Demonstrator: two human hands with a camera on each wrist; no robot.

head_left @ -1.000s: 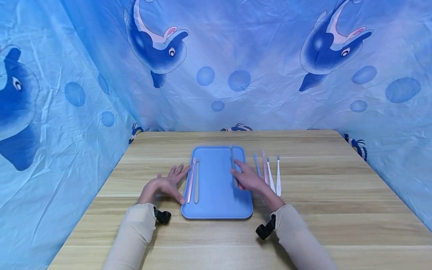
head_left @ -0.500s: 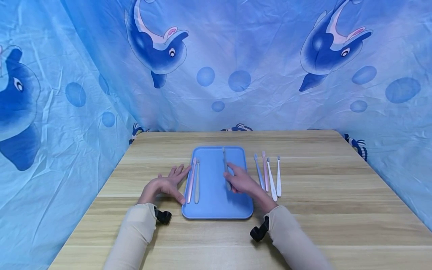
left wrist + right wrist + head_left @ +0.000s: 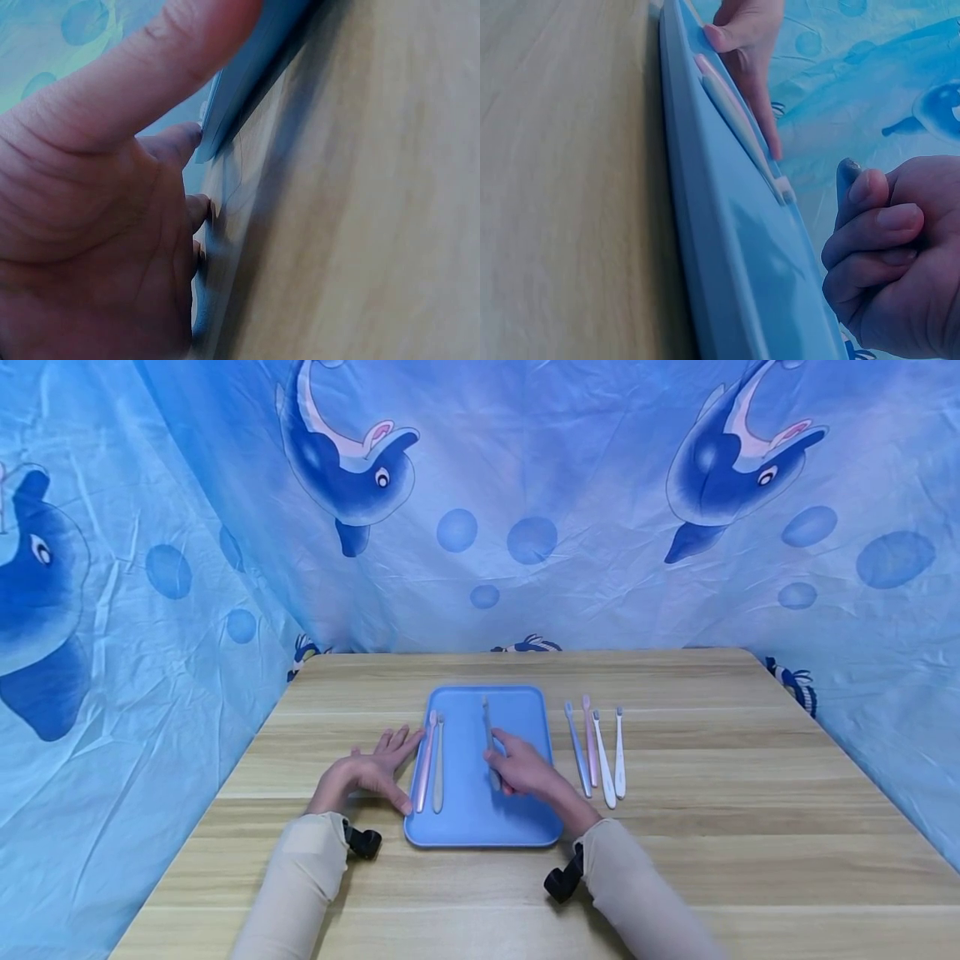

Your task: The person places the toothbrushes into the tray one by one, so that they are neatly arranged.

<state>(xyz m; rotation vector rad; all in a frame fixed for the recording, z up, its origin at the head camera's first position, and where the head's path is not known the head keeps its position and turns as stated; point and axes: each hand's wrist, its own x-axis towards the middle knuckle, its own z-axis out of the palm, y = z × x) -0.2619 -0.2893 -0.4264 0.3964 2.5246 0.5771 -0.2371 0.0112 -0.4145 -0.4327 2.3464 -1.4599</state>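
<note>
A blue tray (image 3: 480, 837) lies on the wooden table. Along its left side rest a pink toothbrush (image 3: 425, 764) and a grey-green toothbrush (image 3: 438, 768), side by side with heads at the far end. My right hand (image 3: 522, 767) pinches another greyish toothbrush (image 3: 488, 727) over the middle of the tray; in the right wrist view its fingers (image 3: 874, 225) are curled round the handle. My left hand (image 3: 372, 770) has its fingers spread, thumb and fingertips at the tray's left rim. From the left wrist view the thumb (image 3: 142, 75) stretches across the tray's edge.
Right of the tray lie a blue toothbrush (image 3: 577, 752), a pink toothbrush (image 3: 590, 743), a white toothbrush (image 3: 604, 764) and another white toothbrush (image 3: 619, 756). A blue dolphin-print curtain (image 3: 555, 585) hangs behind and at the left of the table (image 3: 712, 777).
My right hand has moved left over the tray, carrying the greyish toothbrush from near the right rim to the middle. The left hand stays at the left rim.
</note>
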